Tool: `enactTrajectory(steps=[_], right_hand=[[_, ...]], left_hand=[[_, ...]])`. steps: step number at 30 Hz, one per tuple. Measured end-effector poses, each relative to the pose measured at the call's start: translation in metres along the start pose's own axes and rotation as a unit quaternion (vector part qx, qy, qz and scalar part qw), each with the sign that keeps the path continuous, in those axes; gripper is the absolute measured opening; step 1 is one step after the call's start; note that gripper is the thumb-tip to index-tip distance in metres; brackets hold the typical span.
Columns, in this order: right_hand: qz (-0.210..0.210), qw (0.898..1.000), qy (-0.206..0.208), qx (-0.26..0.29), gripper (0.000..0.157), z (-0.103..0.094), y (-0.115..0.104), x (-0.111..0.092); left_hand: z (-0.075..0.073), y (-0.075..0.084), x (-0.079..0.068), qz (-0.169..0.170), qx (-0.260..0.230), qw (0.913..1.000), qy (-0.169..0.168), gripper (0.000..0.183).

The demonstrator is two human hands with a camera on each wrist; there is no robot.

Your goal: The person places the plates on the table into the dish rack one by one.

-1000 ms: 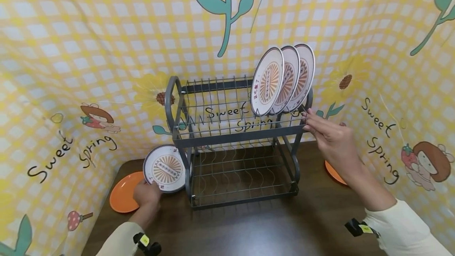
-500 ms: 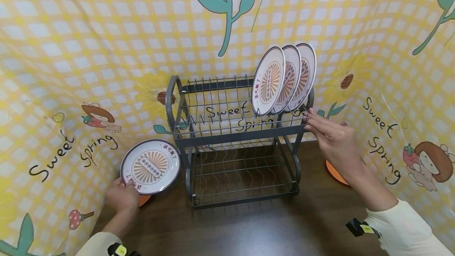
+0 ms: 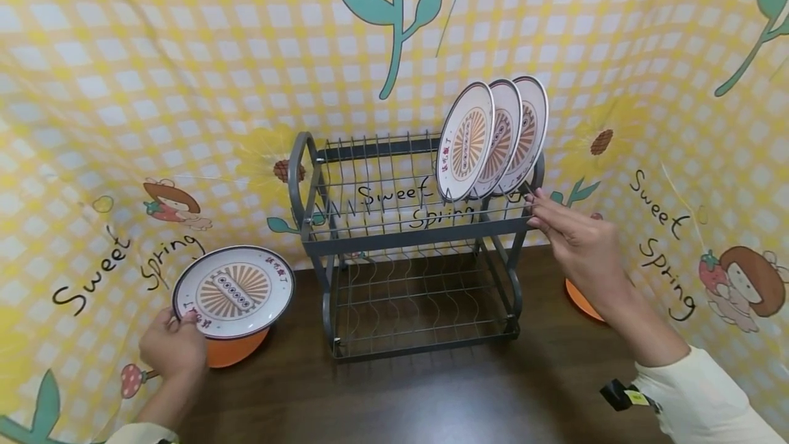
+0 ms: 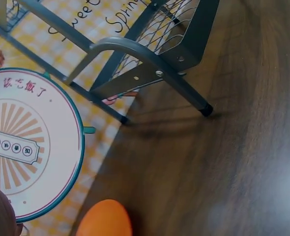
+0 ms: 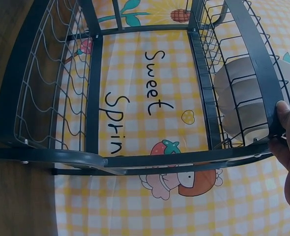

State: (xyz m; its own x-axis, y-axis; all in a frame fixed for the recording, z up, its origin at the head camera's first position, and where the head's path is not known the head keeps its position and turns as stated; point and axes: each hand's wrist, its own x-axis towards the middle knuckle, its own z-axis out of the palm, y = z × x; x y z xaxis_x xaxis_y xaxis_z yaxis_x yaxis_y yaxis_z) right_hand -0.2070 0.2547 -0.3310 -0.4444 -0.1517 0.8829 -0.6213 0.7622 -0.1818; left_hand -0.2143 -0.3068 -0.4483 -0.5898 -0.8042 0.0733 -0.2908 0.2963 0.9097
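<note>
A white plate (image 3: 234,290) with a dark rim and an orange sunburst print is held at its lower left edge by my left hand (image 3: 174,348), thumb on top. It is tilted over an orange plate (image 3: 237,351) at the left of the table. My right hand (image 3: 576,242) pinches the front right corner of the two-tier dish rack (image 3: 419,233); the right wrist view shows the thumb on the rack's bar (image 5: 263,83). Three matching plates (image 3: 465,142) stand upright at the right of the upper tier.
Another orange plate (image 3: 579,300) lies partly behind the right forearm. The rack's lower tier (image 3: 425,300) stands on the dark wooden table (image 3: 419,396). A yellow checked cloth (image 3: 246,53) hangs behind and at both sides.
My left hand has carried the plate leftward, away from the rack's left side and over the orange plate. The right hand stays at the rack's corner.
</note>
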Motion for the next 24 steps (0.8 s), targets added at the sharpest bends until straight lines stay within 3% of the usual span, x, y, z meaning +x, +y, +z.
enactTrajectory(steps=[6, 12, 18, 24], right_hand=[[0.001, 1.000, 0.002, 0.001, 0.029, 0.000, 0.000, -0.001], [-0.002, 1.000, 0.004, 0.002, 0.029, 0.001, 0.000, -0.001], [-0.006, 1.000, 0.007, 0.003, 0.028, 0.000, 0.000, -0.001], [-0.015, 1.000, 0.012, -0.005, 0.030, 0.002, 0.000, 0.000]], left_hand=[[-0.015, 0.020, -0.002, 0.090, 0.017, 0.9954, 0.026, 0.016], [-0.029, 0.042, -0.007, 0.152, -0.022, 0.9875, 0.037, 0.011], [-0.036, 0.055, -0.015, 0.145, -0.046, 0.9883, 0.003, 0.013], [-0.044, 0.073, -0.039, 0.156, -0.030, 0.9863, -0.042, 0.015]])
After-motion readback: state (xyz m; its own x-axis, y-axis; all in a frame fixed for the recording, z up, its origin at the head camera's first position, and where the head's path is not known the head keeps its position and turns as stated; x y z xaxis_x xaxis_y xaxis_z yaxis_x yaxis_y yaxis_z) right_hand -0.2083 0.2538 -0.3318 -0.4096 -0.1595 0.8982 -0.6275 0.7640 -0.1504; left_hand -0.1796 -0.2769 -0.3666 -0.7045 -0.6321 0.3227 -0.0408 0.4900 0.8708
